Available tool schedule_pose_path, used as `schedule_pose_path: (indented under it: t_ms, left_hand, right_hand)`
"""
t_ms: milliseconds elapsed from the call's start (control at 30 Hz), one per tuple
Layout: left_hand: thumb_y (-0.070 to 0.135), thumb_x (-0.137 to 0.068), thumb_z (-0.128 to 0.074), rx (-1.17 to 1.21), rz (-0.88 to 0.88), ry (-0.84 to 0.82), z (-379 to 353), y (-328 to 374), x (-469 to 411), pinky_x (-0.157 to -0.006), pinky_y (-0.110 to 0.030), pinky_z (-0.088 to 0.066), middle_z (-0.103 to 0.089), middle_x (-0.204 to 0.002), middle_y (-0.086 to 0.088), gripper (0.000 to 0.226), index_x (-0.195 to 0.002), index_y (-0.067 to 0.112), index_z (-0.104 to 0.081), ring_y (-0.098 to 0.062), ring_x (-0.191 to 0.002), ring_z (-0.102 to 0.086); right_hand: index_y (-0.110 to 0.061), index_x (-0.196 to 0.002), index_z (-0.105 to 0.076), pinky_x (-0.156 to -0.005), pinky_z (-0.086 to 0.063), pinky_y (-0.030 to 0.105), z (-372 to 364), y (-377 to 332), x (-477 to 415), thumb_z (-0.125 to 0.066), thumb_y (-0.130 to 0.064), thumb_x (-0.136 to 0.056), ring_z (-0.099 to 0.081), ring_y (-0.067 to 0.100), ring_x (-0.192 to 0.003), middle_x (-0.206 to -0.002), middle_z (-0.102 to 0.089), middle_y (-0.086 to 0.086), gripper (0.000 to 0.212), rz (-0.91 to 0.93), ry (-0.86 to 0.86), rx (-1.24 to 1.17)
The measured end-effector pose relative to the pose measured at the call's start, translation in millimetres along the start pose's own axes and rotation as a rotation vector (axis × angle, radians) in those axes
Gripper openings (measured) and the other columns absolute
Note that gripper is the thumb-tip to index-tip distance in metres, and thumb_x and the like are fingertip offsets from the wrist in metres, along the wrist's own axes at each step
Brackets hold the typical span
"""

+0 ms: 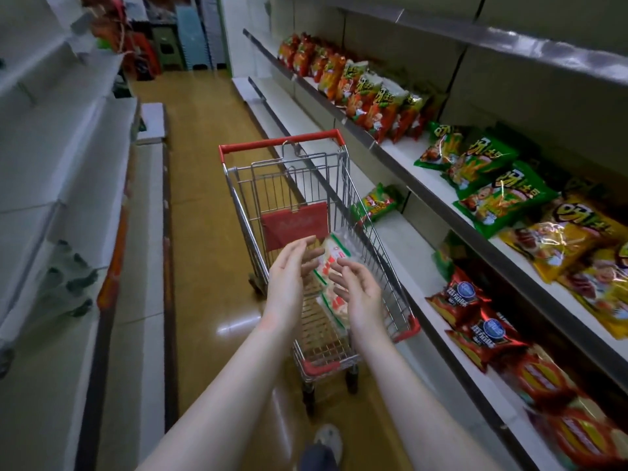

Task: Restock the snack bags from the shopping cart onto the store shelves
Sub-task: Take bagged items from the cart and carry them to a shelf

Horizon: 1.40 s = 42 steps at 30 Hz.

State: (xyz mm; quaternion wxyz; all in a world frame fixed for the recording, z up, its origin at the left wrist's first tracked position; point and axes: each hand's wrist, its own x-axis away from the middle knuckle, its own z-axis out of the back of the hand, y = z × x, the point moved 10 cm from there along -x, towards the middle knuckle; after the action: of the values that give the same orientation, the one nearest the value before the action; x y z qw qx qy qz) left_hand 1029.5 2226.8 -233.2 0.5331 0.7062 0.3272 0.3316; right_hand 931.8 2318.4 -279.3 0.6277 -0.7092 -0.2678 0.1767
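The left grip, a bare hand, hovers released over the small silver wire shopping cart with red trim, fingers straight and palm turned toward the right grip. The right grip is likewise released, with its fingers loosely bent. Between the two grips and just beyond them, a clear plastic snack bag of pale biscuits with red and green labels leans inside the cart, against the wall on the right grip's side. Whether a fingertip touches it I cannot tell. A second clear bag lies below the right grip on the cart's floor. Out past the right grip run white store shelves carrying green snack bags, yellow ones and red ones.
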Motion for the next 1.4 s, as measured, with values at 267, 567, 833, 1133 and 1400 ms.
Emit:
schedule_pose_path:
  t_ms: [267, 567, 833, 1133, 1400]
  left_hand:
    - [0.023, -0.102, -0.04, -0.082, 0.154, -0.069, -48, -45, -142, -0.074, -0.023, -0.054, -0.068, -0.108, -0.007, 0.027, -0.112, 0.015, -0.063, -0.019, -0.099, -0.064]
    - [0.022, -0.096, -0.053, -0.18, 0.269, -0.166, -97, -113, -255, -0.059, -0.013, -0.049, -0.069, -0.103, -0.006, 0.016, -0.104, 0.014, -0.064, -0.011, -0.083, -0.067]
    - [0.037, -0.084, -0.069, -0.368, 0.384, -0.397, -137, -217, -354, -0.082, -0.03, -0.055, -0.065, -0.113, -0.009, 0.029, -0.107, 0.019, -0.064, -0.023, -0.099, -0.066]
    - [0.014, -0.093, -0.058, -1.009, 0.06, -0.855, -172, -307, -451, -0.069, -0.009, -0.042, -0.058, -0.123, 0.001, 0.034, -0.127, 0.017, -0.057, -0.006, -0.09, -0.055]
    - [0.017, -0.092, -0.057, -1.583, -0.408, -1.308, -190, -358, -454, -0.113, -0.043, -0.02, -0.03, -0.154, -0.003, 0.06, -0.146, 0.021, -0.031, -0.023, -0.143, -0.021]
  right_hand:
    - [-0.025, -0.096, -0.064, -0.092, -0.051, 0.052, 24, 57, -140, -0.049, -0.017, -0.098, -0.062, 0.027, -0.108, -0.115, -0.067, 0.003, 0.018, -0.18, 0.127, -0.024]
    - [-0.01, -0.112, -0.057, -0.048, -0.048, 0.013, 96, 121, -206, -0.046, -0.014, -0.098, -0.061, 0.018, -0.094, -0.123, -0.058, 0.009, 0.018, -0.368, 0.36, 0.101]
    - [-0.018, -0.134, -0.041, -0.053, -0.046, 0.013, 137, 186, -228, -0.053, -0.023, -0.095, -0.051, -0.007, -0.079, -0.13, -0.052, 0.002, 0.041, -0.479, 0.57, 0.332]
    - [-0.027, -0.134, -0.04, -0.067, -0.058, 0.039, 121, 237, -282, -0.055, -0.029, -0.093, -0.065, 0.016, -0.08, -0.112, -0.064, 0.002, 0.043, -0.609, 0.511, 0.811]
    - [-0.018, -0.134, -0.051, -0.105, -0.028, 0.036, 105, 259, -324, -0.073, -0.016, -0.073, -0.051, 0.019, -0.125, -0.139, -0.052, 0.0, 0.065, -0.517, 0.187, 1.423]
